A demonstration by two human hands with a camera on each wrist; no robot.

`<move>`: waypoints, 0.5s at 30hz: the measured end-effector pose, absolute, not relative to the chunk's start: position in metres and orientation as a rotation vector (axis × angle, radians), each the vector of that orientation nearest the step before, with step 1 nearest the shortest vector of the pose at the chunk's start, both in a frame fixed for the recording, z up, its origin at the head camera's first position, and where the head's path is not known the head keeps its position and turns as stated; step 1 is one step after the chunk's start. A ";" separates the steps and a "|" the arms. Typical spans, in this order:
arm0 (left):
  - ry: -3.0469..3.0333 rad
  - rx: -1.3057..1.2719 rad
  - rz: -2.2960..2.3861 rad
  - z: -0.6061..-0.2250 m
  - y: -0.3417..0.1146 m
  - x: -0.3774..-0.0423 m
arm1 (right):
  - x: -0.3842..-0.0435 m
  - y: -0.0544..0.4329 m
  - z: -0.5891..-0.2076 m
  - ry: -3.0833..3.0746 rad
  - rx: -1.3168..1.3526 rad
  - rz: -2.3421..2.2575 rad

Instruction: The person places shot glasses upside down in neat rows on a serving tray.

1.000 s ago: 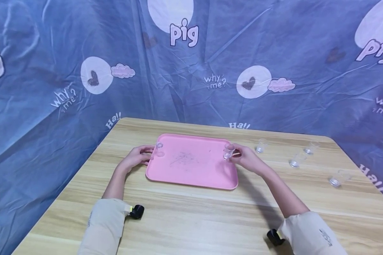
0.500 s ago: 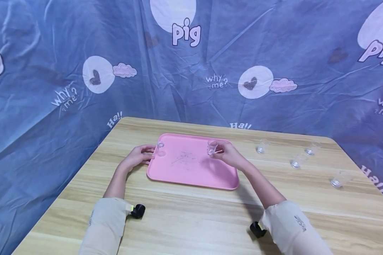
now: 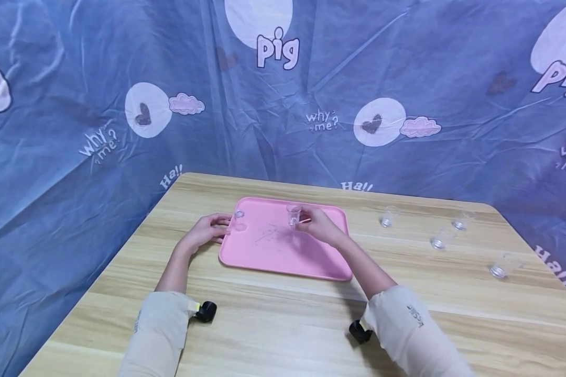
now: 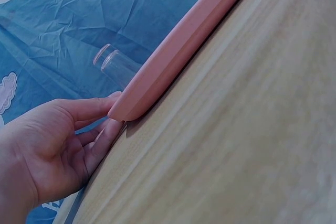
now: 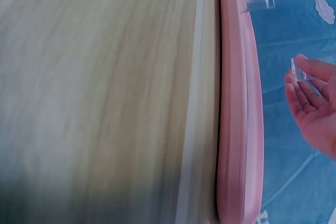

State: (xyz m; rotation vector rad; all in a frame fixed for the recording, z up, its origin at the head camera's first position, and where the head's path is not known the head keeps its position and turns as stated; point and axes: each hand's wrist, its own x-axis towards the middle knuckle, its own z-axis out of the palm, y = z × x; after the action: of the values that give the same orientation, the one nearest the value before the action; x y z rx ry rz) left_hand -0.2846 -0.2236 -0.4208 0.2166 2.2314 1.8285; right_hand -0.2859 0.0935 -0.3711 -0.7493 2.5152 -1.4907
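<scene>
A pink tray [image 3: 283, 259] lies on the wooden table. My left hand [image 3: 205, 234] holds its left edge; the left wrist view shows the tray's rim [image 4: 168, 59] between thumb and fingers. Just inside that edge a small clear glass [image 3: 239, 220] stands on the tray. Above the tray's middle, my right hand [image 3: 322, 226] grips a second clear glass [image 3: 293, 214] between thumb and fingers. In the right wrist view this held glass [image 5: 300, 72] is raised apart from the tray.
Several more clear glasses stand on the table right of the tray, among them a near one [image 3: 498, 269] and a far one [image 3: 387, 217]. A blue printed cloth [image 3: 264, 146] hangs behind the table [image 3: 273, 324].
My right hand has carried its glass leftward, from the tray's right edge to above its middle. The left hand has stayed at the tray's left edge.
</scene>
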 end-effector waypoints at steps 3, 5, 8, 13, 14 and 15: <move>2.231 0.222 1.832 -0.421 -0.224 -0.285 | -0.288 0.085 -0.373 2.485 -0.755 -1.529; 2.232 0.222 1.836 -0.421 -0.223 -0.284 | -0.289 0.080 -0.374 2.472 -0.760 -1.549; 2.230 0.222 1.843 -0.420 -0.223 -0.284 | -0.290 0.073 -0.376 2.479 -0.767 -1.549; 2.221 0.219 1.858 -0.420 -0.222 -0.284 | -0.290 0.066 -0.376 2.494 -0.798 -1.538; 2.222 0.220 1.857 -0.421 -0.222 -0.284 | -0.290 0.065 -0.376 2.500 -0.811 -1.532; 2.225 0.218 1.856 -0.421 -0.222 -0.284 | -0.290 0.064 -0.376 2.508 -0.819 -1.525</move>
State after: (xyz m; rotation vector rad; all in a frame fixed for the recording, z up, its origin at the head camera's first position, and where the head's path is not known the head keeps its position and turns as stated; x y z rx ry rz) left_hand -0.2844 -0.2216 -0.4209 0.2178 2.2245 1.8557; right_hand -0.2897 0.0641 -0.3756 -0.8191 2.5081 -1.5249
